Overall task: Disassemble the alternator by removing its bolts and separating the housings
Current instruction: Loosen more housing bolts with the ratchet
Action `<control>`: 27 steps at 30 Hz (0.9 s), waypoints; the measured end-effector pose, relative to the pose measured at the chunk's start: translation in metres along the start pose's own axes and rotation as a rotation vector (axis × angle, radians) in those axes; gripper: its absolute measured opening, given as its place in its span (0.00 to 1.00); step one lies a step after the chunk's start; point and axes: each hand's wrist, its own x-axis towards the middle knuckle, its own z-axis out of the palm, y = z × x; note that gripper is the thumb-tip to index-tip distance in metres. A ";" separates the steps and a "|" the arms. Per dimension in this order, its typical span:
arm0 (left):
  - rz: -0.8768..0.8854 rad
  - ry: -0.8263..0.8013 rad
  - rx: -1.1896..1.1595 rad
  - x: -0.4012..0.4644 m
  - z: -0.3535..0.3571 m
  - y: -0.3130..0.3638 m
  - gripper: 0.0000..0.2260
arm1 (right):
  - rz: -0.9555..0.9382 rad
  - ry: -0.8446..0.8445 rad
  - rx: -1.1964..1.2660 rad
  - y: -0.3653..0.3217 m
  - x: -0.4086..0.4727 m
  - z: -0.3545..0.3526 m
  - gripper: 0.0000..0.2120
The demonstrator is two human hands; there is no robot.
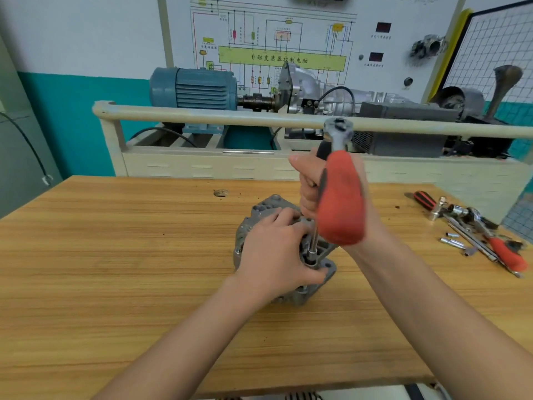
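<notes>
Gripping: right hand (313, 183) has its fingers curled round the black upper handle of a ratchet wrench (340, 194), whose red grip points toward the camera.
Alternator (261, 215): stands at the wooden table's (115, 255) centre, grey housing upright.
Left hand (274, 252): lies on the alternator from 8 o'clock, fingers spread and bent over the housing.
Extension bar (314, 238): runs down from the wrench into a socket on the housing's 4 o'clock side.
Spare tools (473, 229): lie loose at 3 o'clock, well apart from the alternator.
</notes>
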 end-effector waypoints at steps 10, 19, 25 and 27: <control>-0.101 -0.015 0.111 0.004 0.007 0.006 0.15 | 0.092 0.005 0.043 0.004 0.010 -0.006 0.20; -0.012 -0.074 0.063 0.008 0.000 0.000 0.17 | 0.087 -0.267 0.125 -0.001 0.011 -0.015 0.25; 0.127 -0.158 -0.078 0.005 -0.016 -0.020 0.13 | 0.087 -0.478 0.400 0.010 0.014 -0.010 0.21; 0.147 -0.170 -0.088 0.005 -0.018 -0.022 0.13 | 0.118 -0.501 0.422 0.011 0.020 -0.006 0.21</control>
